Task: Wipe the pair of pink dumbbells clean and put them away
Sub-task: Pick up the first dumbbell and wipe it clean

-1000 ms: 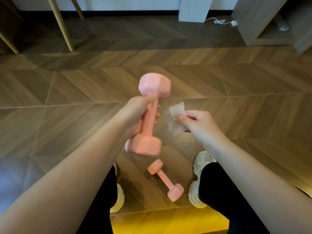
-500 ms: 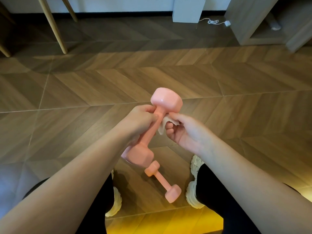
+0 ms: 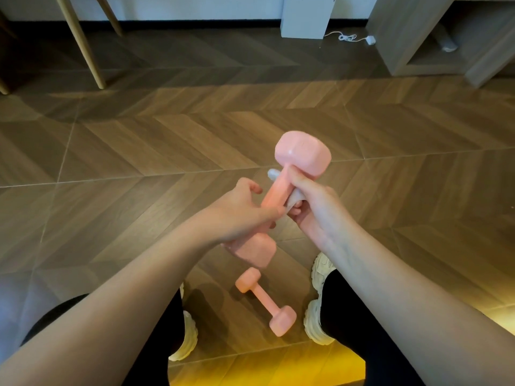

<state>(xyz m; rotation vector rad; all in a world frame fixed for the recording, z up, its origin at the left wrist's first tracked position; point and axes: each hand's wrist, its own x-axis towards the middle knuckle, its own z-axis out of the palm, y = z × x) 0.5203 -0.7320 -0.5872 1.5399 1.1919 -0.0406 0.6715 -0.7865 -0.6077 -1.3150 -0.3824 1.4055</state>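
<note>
Left grip (image 3: 242,215), a bare hand seen from the head camera, curls round the lower end of the handle of the raised dumbbell (image 3: 303,156). The pink weight is held tilted above the herringbone floor (image 3: 139,140), with its upper head pointing up and to the right. Right grip (image 3: 315,207) closes round the same handle just under that upper head, fingers and thumb pressing a white wipe (image 3: 274,174) against the bar, and an edge of the wipe shows on either side of the hand. The second dumbbell (image 3: 264,300), also pink, lies on the floor below the hands, between two pale shoes (image 3: 317,316). Near the far wall stand a white box (image 3: 306,16) with a white cable (image 3: 348,37) beside it, slanted wooden legs (image 3: 80,43) and a low cabinet (image 3: 404,37).
</note>
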